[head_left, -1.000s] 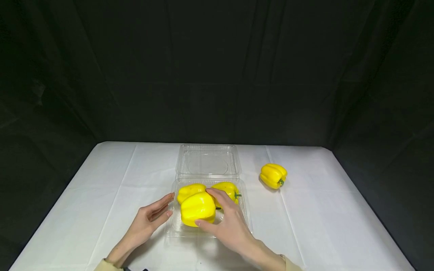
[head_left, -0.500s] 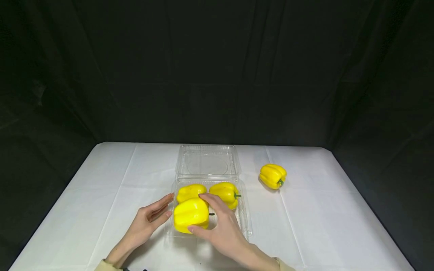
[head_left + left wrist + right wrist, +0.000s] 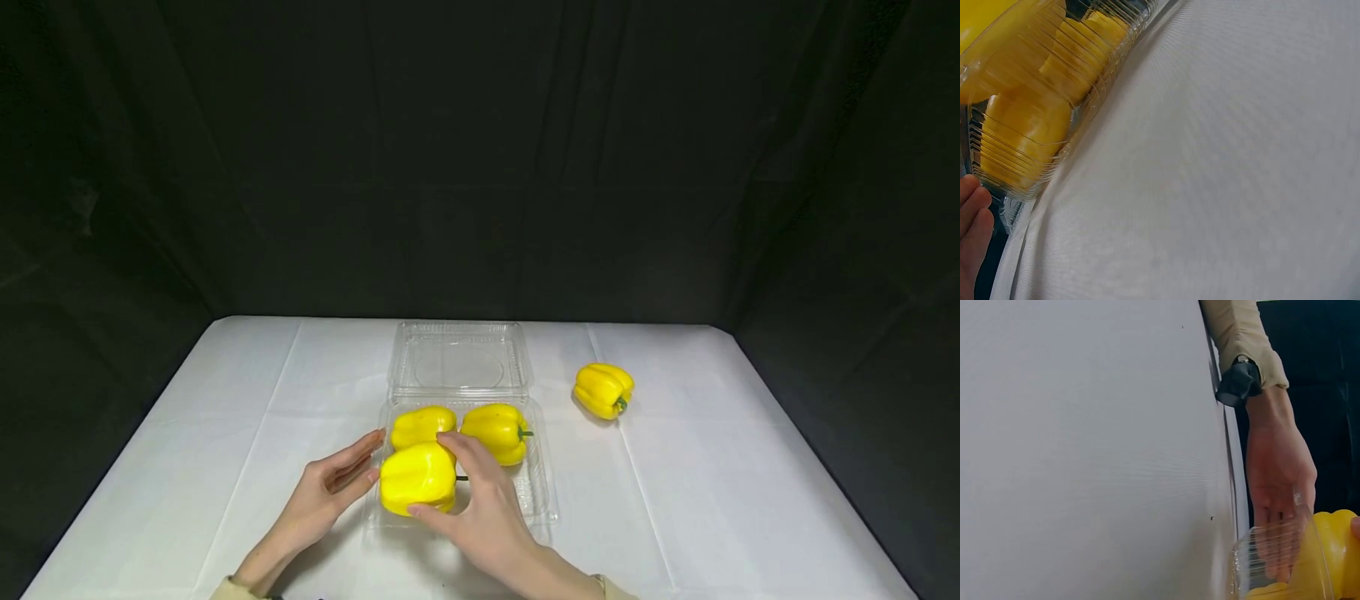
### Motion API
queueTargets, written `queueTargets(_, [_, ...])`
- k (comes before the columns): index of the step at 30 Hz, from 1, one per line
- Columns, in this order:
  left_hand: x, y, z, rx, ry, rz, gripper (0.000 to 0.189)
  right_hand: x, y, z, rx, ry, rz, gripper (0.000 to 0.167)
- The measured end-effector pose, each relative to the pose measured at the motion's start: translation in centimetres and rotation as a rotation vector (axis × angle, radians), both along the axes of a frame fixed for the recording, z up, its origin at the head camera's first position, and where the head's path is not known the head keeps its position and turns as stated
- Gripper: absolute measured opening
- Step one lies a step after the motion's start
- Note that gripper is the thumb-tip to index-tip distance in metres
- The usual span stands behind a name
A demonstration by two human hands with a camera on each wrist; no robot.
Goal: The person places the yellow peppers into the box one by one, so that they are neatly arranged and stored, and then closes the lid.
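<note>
My right hand [image 3: 491, 510] grips a yellow bell pepper [image 3: 415, 477] between thumb and fingers, over the front left of a clear plastic clamshell container [image 3: 542, 492]. Its dark stem points right. Behind it in the base lie two more yellow bell peppers, one at the left [image 3: 422, 426] and one at the right [image 3: 495, 433] with a green stem. My left hand [image 3: 324, 493] has its fingers and thumb extended against the container's left side; in the right wrist view that palm [image 3: 1280, 465] shows through beside the clear wall. The left wrist view shows its fingertips [image 3: 979, 209] near the ribbed wall.
The container's clear lid [image 3: 459, 360] lies folded back behind the base. Another yellow bell pepper [image 3: 603, 390] lies on the white-covered table [image 3: 697, 467] to the right. Dark cloth [image 3: 480, 167] hangs behind the table and along both sides.
My right hand has moved left and slightly toward me with the bell pepper, uncovering more of the right rear pepper. My left hand has stayed at the container's side.
</note>
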State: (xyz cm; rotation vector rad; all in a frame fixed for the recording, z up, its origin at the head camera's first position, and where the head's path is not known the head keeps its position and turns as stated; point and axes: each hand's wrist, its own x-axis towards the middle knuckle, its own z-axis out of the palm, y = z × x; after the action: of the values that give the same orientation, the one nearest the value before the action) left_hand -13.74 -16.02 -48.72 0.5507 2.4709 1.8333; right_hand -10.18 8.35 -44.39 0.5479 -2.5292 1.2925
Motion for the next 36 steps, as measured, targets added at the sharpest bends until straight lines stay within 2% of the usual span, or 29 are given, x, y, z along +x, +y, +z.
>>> queueTargets(5, [0.0,-0.1,0.0,-0.002,-0.001,0.005,0.054,0.0,-0.1,-0.4,0.023,0.023,-0.001,0.078])
queueTargets(14, [0.2,-0.2,0.0,0.019,0.006,-0.016,0.053,-0.1,-0.2,-1.0,0.067,0.124,0.035,0.080])
queueTargets(21, [0.3,-0.2,-0.1,0.026,0.011,-0.012,0.053,-0.3,0.2,-0.8,0.050,0.118,0.069,0.067])
queueTargets(29, [0.1,-0.1,-0.1,0.026,0.041,-0.029,0.052,-0.5,0.3,-0.9,0.066,0.098,0.055,0.070])
queueTargets(36, [0.1,-0.2,0.0,0.019,0.033,-0.027,0.052,-0.6,0.3,-1.3,0.129,0.057,0.036,0.067])
